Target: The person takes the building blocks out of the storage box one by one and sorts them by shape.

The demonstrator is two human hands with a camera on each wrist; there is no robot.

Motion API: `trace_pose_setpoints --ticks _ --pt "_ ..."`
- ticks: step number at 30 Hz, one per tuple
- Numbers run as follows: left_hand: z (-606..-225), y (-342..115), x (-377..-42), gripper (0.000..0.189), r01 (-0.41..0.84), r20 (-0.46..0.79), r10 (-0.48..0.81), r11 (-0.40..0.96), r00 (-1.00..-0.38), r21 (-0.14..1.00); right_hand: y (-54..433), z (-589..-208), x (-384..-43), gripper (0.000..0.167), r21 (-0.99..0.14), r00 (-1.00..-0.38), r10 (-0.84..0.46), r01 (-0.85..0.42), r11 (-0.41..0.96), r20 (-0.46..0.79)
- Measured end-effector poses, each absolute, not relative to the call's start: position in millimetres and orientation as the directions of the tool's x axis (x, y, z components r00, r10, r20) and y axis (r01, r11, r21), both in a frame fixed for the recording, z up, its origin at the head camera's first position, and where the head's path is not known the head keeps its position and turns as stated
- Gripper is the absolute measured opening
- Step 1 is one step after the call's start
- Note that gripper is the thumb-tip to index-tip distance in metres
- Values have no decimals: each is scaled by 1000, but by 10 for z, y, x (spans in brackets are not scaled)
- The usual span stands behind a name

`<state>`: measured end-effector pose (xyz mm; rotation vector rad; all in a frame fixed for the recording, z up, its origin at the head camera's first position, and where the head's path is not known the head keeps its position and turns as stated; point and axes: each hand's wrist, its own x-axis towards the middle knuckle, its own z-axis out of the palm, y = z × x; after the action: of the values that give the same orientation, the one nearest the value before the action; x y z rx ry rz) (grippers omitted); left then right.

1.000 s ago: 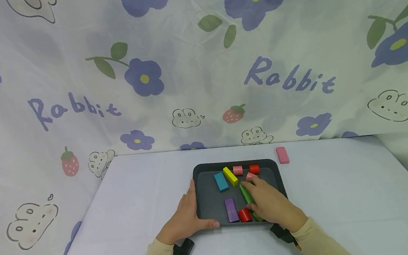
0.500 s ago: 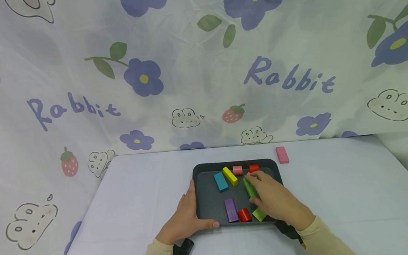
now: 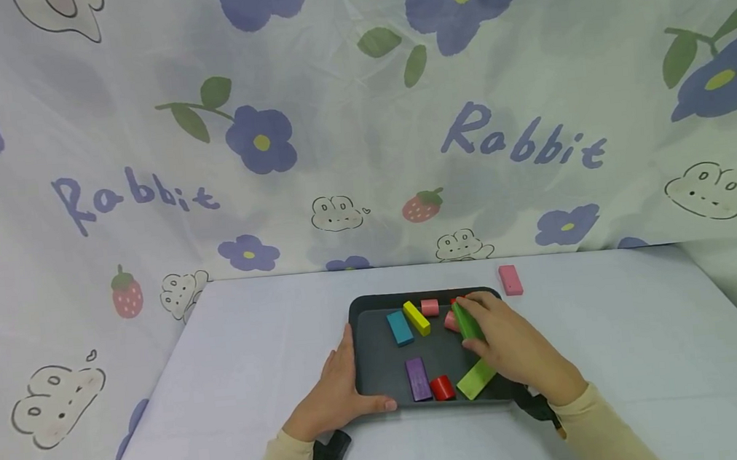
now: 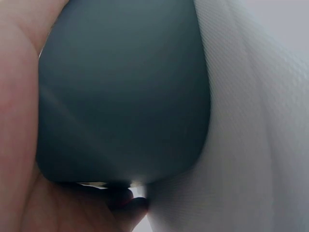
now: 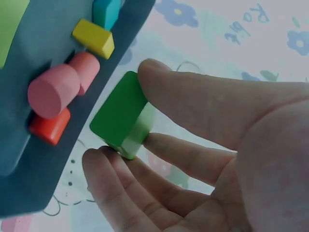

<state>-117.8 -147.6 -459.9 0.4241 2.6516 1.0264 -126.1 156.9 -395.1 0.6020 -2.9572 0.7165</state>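
A dark grey tray [image 3: 379,353] stands on the white table, holding several coloured blocks. Against its left side lies my left hand [image 3: 330,394], fingers extended along the wall and thumb at the front rim. In the left wrist view, a dark surface [image 4: 125,96] fills the middle beside that hand. My right hand [image 3: 516,341] pinches a green block [image 3: 469,322] above the tray's right part. The right wrist view shows this green block [image 5: 120,108] tilted between thumb and fingertips. Below the hand, a light green block [image 3: 475,379] lies partly hidden near the front right corner.
Inside the tray are a blue block [image 3: 400,328], a yellow block [image 3: 417,318], a purple block [image 3: 418,379], a red cylinder [image 3: 442,388] and pink cylinders [image 3: 430,308]. A pink block [image 3: 510,280] lies outside, behind the tray. A printed curtain [image 3: 361,150] hangs beyond the table.
My right hand has raised the green block and moved it back and to the right, uncovering more of the light green block. My left hand has stayed in place.
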Motion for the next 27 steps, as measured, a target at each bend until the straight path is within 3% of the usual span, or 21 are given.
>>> trace_pose_setpoints --ticks 27 --pt "-4598 -1481 -1184 145 170 -146 363 708 -920 685 1960 -4055 -1527 65 -405 -913 -311 -398 823 264"
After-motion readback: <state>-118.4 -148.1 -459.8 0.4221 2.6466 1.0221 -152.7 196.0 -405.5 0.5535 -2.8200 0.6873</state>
